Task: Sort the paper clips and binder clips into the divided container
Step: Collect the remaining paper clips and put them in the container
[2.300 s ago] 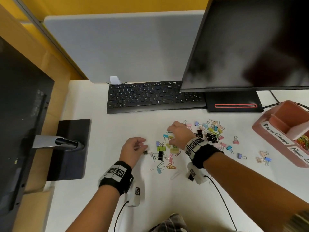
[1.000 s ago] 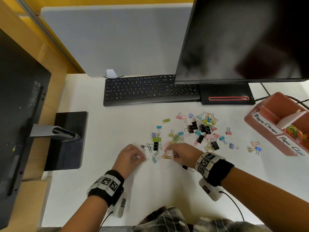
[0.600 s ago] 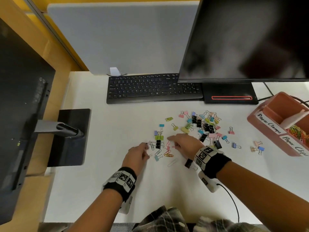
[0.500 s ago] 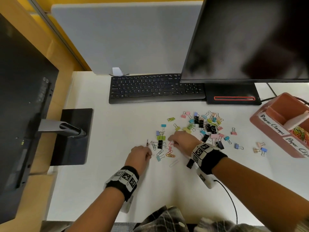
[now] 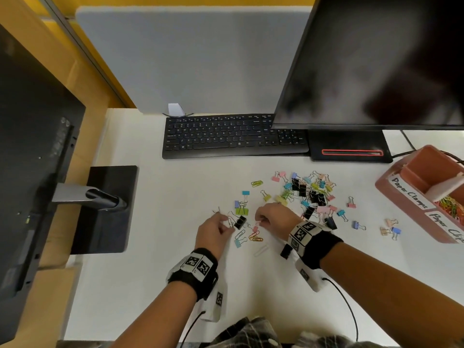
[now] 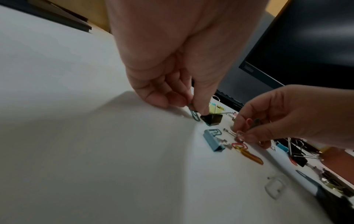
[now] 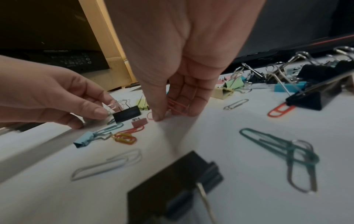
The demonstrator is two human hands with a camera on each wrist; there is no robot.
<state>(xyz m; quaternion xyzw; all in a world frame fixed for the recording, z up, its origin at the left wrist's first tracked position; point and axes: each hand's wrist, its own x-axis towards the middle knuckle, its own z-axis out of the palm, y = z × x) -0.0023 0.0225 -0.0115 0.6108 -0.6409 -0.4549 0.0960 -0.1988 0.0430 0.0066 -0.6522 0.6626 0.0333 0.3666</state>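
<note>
Coloured paper clips and binder clips (image 5: 311,194) lie scattered on the white desk. My left hand (image 5: 229,226) pinches a thin paper clip (image 6: 195,116) between thumb and fingers, right beside a black binder clip (image 6: 211,119). My right hand (image 5: 259,221) is just to its right, fingertips on the desk, pinching pink paper clips (image 7: 177,106). More paper clips (image 7: 124,137) and a light blue binder clip (image 6: 212,141) lie below both hands. The pink divided container (image 5: 411,212), labelled for clamps and clips, stands at the far right, with coloured paper clips in its near compartment.
A black keyboard (image 5: 233,135) and a large monitor (image 5: 376,59) stand behind the pile. A second monitor's base (image 5: 105,209) sits at the left. A few binder clips (image 5: 390,231) lie close to the container. Wrist cables trail to the desk's front edge.
My right hand came down from the top of the pile to its near edge. My left hand shifted slightly right, up to the black binder clip, and now pinches a paper clip.
</note>
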